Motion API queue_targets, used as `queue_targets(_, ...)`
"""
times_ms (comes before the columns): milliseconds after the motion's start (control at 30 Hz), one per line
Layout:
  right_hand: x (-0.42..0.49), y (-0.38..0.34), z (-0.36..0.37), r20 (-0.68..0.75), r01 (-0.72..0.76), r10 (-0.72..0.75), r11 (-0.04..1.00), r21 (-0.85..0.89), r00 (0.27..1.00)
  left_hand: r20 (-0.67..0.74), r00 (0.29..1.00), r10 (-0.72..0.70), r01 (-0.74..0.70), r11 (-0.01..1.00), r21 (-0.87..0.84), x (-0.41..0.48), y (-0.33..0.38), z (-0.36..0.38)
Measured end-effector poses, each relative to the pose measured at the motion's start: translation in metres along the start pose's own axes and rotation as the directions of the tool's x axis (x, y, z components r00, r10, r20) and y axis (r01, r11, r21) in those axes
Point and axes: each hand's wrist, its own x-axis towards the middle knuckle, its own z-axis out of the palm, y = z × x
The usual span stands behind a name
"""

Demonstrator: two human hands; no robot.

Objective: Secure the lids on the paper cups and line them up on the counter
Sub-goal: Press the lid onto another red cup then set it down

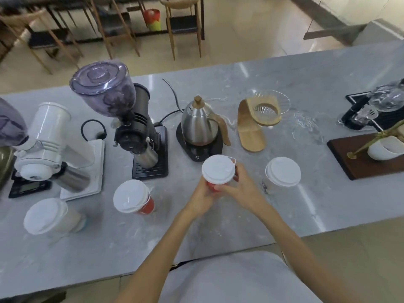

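- Held red cup (pixel 213 186): gripped by both hands in front of the kettle; whether its base touches the grey marble counter (pixel 306 79) cannot be told.
- White lid (pixel 218 170): sits on the held cup.
- Left hand (pixel 202 199): fingers curled round the cup's near left side.
- Right hand (pixel 242 186): fingers curled round the cup's right side, just under the lid rim.
- Second red cup (pixel 147 206): lidded, standing to the left.
- Left white cup (pixel 54 216): lidded, far left.
- Right white cup (pixel 282 173): lidded, right of the hands.
- Behind: white grinder (pixel 50 138), black grinder (pixel 131 119), steel kettle (pixel 200 121), wooden dripper stand (pixel 251 132).
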Motion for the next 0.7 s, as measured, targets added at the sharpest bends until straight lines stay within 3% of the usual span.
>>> queue_targets(100, 0.017, -0.051, -0.015, 0.007, 0.066, -0.066, 0.997, 0.031, 0.998, -0.059, 0.998, 0.018, -0.024, 0.995, -0.100, -0.007, 0.048, -0.016)
queue_targets(200, 0.034, -0.123, -0.037, -0.050, 0.227, -0.232, 0.970, -0.090, 0.971, -0.079, 0.991, 0.112, -0.122, 0.982, -0.143, -0.017, 0.105, -0.043)
queue_targets(267, 0.042, -0.174, -0.056, -0.060, 0.291, -0.297, 0.952, -0.094, 0.953, -0.071, 0.989, 0.127, -0.143, 0.937, -0.319, -0.023, 0.147, -0.056)
queue_targets(333, 0.046, -0.229, -0.072, -0.040, 0.356, -0.360, 0.930, -0.088, 0.932, -0.067, 0.994, 0.083, -0.106, 0.801, -0.589, -0.024, 0.192, -0.065)
queue_targets(400, 0.050, -0.283, -0.085, -0.021, 0.439, -0.440, 0.897, -0.043, 0.898, -0.024, 0.999, 0.035, -0.039, 0.531, -0.847, -0.020, 0.236, -0.073)
queue_targets(467, 0.054, -0.332, -0.098, -0.023, 0.499, -0.499, 0.867, -0.004, 0.866, 0.072, 0.997, 0.019, 0.064, 0.280, -0.958, -0.017, 0.281, -0.080)
queue_targets(500, 0.055, -0.353, -0.103, -0.031, 0.519, -0.518, 0.855, 0.013, 0.855, 0.131, 0.990, 0.061, 0.116, 0.207, -0.971, -0.016, 0.303, -0.082)
queue_targets(633, 0.059, -0.414, -0.115, -0.027, 0.594, -0.594, 0.803, 0.055, 0.804, 0.319, 0.899, 0.300, 0.292, 0.131, -0.947, -0.019, 0.370, -0.090)
queue_targets(700, 0.061, -0.429, -0.120, -0.011, 0.622, -0.623, 0.780, 0.062, 0.782, 0.337, 0.872, 0.354, 0.336, 0.068, -0.939, -0.020, 0.390, -0.094)
